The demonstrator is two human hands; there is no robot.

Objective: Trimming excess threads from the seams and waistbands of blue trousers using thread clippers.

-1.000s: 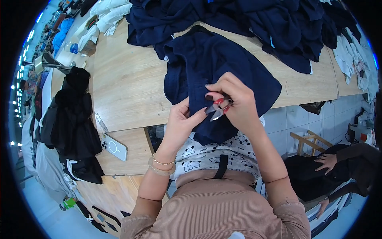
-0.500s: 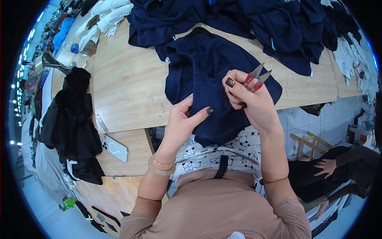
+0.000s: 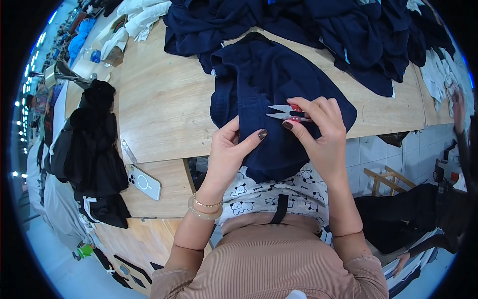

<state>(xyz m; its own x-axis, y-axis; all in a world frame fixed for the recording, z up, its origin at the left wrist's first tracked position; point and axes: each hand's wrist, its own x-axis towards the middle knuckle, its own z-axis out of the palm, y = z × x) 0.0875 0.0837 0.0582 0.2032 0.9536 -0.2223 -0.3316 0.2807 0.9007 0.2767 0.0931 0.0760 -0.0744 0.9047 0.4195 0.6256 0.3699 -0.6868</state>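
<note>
A navy blue garment point(image 3: 284, 74) lies partly on the wooden table and hangs over its near edge onto my lap. My left hand point(image 3: 233, 144) pinches the garment's edge band, thumb on top and fingers underneath. In my right hand point(image 3: 321, 127) is a pair of red-handled thread snips point(image 3: 281, 112), gripped between thumb and fingers. Their two pointed blades are spread apart and point left, just over the band and a little above my left thumb. Whether a blade touches the cloth, I cannot tell.
More navy garments point(image 3: 318, 30) are heaped at the table's far side. Black garments point(image 3: 84, 144) hang at the left, beside a white phone point(image 3: 145, 182) on a lower wooden surface. At the right are a wooden stool frame point(image 3: 386, 179) and another person's dark-sleeved arm point(image 3: 428, 244).
My right hand has turned the snips from pointing up and right to pointing left, bringing the blades down over the band. My left hand keeps its hold. The other person's hand at right has moved.
</note>
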